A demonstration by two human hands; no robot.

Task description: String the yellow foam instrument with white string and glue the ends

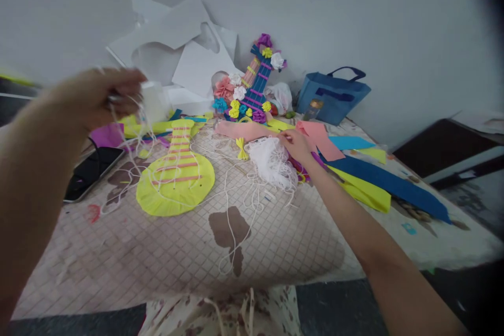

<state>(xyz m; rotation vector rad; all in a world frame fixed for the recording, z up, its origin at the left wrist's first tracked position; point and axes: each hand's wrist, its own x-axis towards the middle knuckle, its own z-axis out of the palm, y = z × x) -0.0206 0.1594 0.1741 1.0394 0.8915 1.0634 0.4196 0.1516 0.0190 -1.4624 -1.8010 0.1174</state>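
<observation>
My left hand (118, 95), slightly blurred, is raised above the left side of the table, fingers closed on loops of white string (132, 144). The string trails down over a flat yellow guitar-shaped piece (173, 189), which has pink strips across its neck and body and small dark holes near the lower end. My right hand (296, 145) is at the top edge of a tangled heap of white string (272, 161), fingertips pinched together on it. Next to the heap lies a yellow paper bow (241, 149). Loose string runs over the tablecloth (157, 257) between them.
A decorated blue guitar with paper flowers (255, 84) leans at the back, beside a blue bag (334, 97) and a small jar (313, 110). Coloured paper strips (386, 181) lie right. A phone (94, 173) lies left; white board offcuts (173, 37) lean against the wall.
</observation>
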